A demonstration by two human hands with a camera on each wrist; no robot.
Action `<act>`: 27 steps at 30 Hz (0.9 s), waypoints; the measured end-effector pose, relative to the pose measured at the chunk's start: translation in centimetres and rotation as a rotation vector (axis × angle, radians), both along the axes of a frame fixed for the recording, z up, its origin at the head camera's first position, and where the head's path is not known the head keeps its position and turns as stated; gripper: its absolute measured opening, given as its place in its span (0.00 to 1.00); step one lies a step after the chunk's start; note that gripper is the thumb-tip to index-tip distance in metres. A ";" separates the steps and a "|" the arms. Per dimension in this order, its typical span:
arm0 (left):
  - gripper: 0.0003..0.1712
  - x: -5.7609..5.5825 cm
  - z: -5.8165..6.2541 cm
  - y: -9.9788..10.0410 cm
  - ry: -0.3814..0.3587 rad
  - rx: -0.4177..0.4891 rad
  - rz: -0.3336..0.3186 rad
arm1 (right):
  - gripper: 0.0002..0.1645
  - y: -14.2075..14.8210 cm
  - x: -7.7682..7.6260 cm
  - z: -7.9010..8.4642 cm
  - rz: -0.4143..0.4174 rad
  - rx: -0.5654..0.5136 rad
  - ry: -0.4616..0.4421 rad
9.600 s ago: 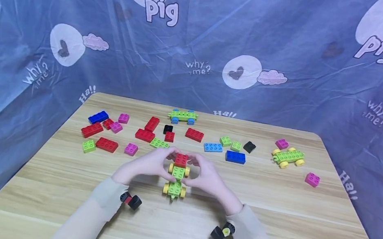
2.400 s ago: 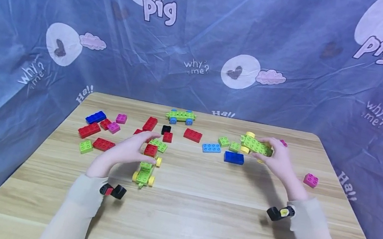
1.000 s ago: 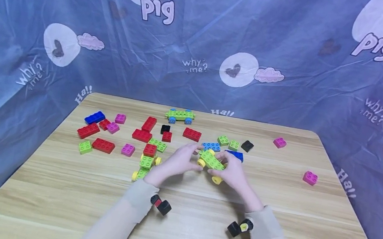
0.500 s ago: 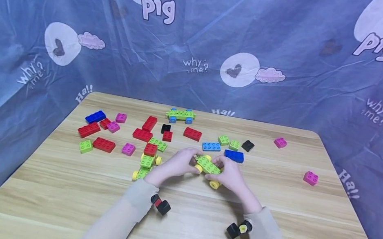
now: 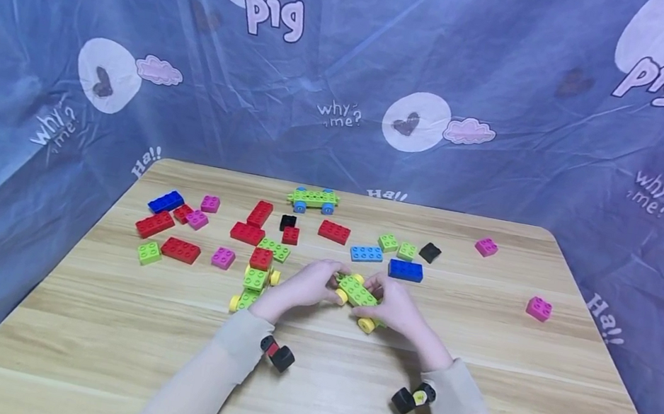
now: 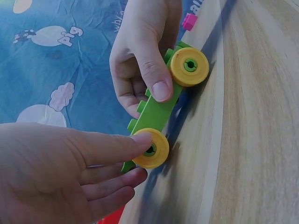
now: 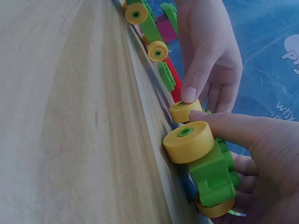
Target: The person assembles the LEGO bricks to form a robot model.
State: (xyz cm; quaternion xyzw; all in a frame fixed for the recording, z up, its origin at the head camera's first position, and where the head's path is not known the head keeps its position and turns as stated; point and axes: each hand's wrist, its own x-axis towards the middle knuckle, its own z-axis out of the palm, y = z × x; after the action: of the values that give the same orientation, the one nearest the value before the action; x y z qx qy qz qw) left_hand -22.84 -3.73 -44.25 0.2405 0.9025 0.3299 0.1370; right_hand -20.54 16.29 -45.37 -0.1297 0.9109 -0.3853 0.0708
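A lime green toy car base with yellow wheels is held tilted at an angle in the middle of the table, studs up. My left hand pinches its far-left end, the thumb lying on a yellow wheel in the left wrist view. Along its near-right part my right hand grips the sides, with the thumb against the green flank in that same view. Left of my hands stands another yellow-wheeled green car base bearing a red brick; my left forearm partly hides it.
Behind lie a light blue brick, a dark blue brick and small green bricks. A blue-wheeled green base stands at the back edge. Red, pink and blue bricks spread leftward; a pink brick lies far right.
The base with the red brick was released at the left. My right hand fetched the second yellow-wheeled base from the right; both hands now hold it, slightly lower than half a second ago.
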 end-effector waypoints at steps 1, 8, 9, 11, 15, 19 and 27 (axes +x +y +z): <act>0.33 0.0 0.0 0.0 -0.002 0.000 0.000 | 0.29 0.0 0.0 0.0 -0.002 -0.003 -0.005; 0.33 0.0 -0.2 -0.2 -0.020 -0.002 -0.007 | 0.29 -0.1 0.1 -0.1 0.017 0.005 -0.020; 0.33 -0.1 -0.2 -0.2 -0.023 0.002 -0.009 | 0.29 -0.1 0.1 -0.1 0.023 0.003 -0.020; 0.32 -0.1 -0.1 -0.3 -0.022 0.001 -0.012 | 0.29 -0.1 0.1 0.0 0.033 -0.005 -0.021; 0.32 -0.2 0.1 -0.4 -0.017 0.001 -0.008 | 0.29 0.0 0.2 0.2 0.054 -0.035 -0.029; 0.32 -0.2 0.3 -0.5 -0.029 0.014 0.019 | 0.28 0.1 0.1 0.3 0.075 -0.047 -0.042; 0.30 -0.1 0.3 -0.8 -0.037 0.020 0.023 | 0.27 0.4 0.2 0.7 0.135 -0.052 -0.059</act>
State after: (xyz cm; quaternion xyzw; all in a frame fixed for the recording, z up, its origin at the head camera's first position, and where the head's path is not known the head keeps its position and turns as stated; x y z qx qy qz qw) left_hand -22.91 -4.54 -43.96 0.2252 0.8992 0.3449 0.1476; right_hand -20.35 16.67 -44.68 -0.1812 0.8873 -0.4068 0.1199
